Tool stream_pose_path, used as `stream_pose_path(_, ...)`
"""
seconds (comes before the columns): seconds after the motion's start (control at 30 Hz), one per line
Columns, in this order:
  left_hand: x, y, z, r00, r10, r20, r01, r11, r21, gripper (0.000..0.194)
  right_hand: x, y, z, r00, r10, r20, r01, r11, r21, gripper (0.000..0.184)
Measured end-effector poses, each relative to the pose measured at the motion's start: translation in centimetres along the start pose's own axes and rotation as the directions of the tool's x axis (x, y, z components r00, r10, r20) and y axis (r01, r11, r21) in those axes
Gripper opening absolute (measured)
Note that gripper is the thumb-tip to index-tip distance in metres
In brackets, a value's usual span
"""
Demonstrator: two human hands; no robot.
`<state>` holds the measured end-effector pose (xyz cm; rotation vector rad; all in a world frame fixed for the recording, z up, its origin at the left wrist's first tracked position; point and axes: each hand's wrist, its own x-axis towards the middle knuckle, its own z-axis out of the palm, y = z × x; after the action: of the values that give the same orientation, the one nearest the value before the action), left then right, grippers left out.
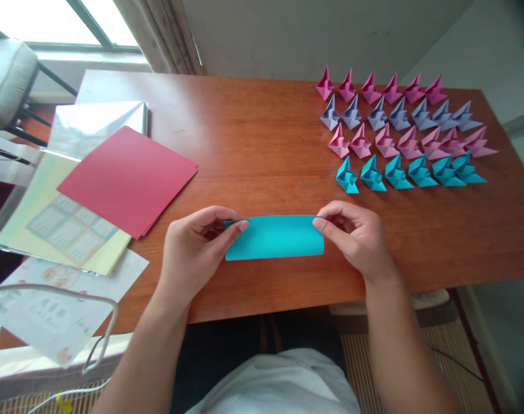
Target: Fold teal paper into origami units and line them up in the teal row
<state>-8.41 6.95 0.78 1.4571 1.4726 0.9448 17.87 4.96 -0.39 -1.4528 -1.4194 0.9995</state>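
A turquoise sheet of paper [274, 238] is held up between my two hands near the table's front edge. It looks like a wide strip, curved or folded over along its top. My left hand [197, 247] pinches its upper left corner between thumb and fingers. At the upper right corner, my right hand [352, 236] grips it the same way. Beyond my right hand stands a row of turquoise folded paper figures [399, 173]. Behind it are rows of pink figures [386, 142], lilac figures [377, 115] and magenta figures [392, 90].
Red paper sheets [130, 181] lie at the left on a yellow pack [33, 210], with a clear-covered pack [93, 121] behind. A printed white sheet [68, 310] hangs over the table's [253, 138] left front corner, near a white metal bar [113, 322]. A chair [7, 80] stands beyond.
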Motion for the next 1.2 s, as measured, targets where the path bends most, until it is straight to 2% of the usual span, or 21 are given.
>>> stream_pose_path(0.2, 0.6, 0.4, -0.1, 0.993, 0.108, 0.053, -0.117, 0.971, 0.209, 0.01, 1.2, -0.6, -0.1, 0.991, -0.109, 0.081, 0.131, 0.928, -0.348, 0.01)
stream_pose_path(0.33, 1.2, 0.5, 0.0, 0.979, 0.176, 0.099, -0.201, 0.897, 0.393, 0.012, 1.9, -0.4, 0.3, 0.98, -0.166, 0.112, 0.2, 0.856, -0.476, 0.012)
stream_pose_path(0.53, 1.5, 0.7, 0.5, 0.978, 0.161, 0.136, -0.211, 0.749, 0.629, 0.013, 2.2, -0.4, 0.7, 0.981, -0.145, 0.131, 0.194, 0.793, -0.578, 0.013)
stream_pose_path(0.77, 1.6, 0.8, 0.7, 0.979, 0.112, 0.17, -0.2, 0.688, 0.698, 0.008, 2.2, -1.0, 1.1, 0.989, -0.089, 0.122, 0.146, 0.764, -0.629, 0.018)
stream_pose_path(0.93, 1.8, 1.5, 0.8, 0.969, 0.099, 0.227, -0.242, 0.563, 0.79, 0.013, 2.3, -1.1, 1.2, 0.992, -0.043, 0.121, 0.114, 0.732, -0.672, 0.016)
stream_pose_path(1.0, 1.9, 1.8, 0.8, 0.952, 0.13, 0.277, -0.303, 0.528, 0.793, 0.02, 2.4, -1.1, 1.3, 0.991, -0.076, 0.113, 0.133, 0.726, -0.674, 0.013)
stream_pose_path(1.07, 2.2, 2.0, 0.8, 0.917, 0.168, 0.361, -0.394, 0.51, 0.764, 0.025, 2.5, -1.2, 1.3, 0.982, -0.133, 0.131, 0.187, 0.724, -0.664, 0.016)
stream_pose_path(1.2, 2.5, 2.1, 1.1, 0.814, 0.219, 0.538, -0.568, 0.5, 0.654, 0.026, 2.9, -1.7, 1.5, 0.924, -0.211, 0.32, 0.369, 0.714, -0.594, 0.022)
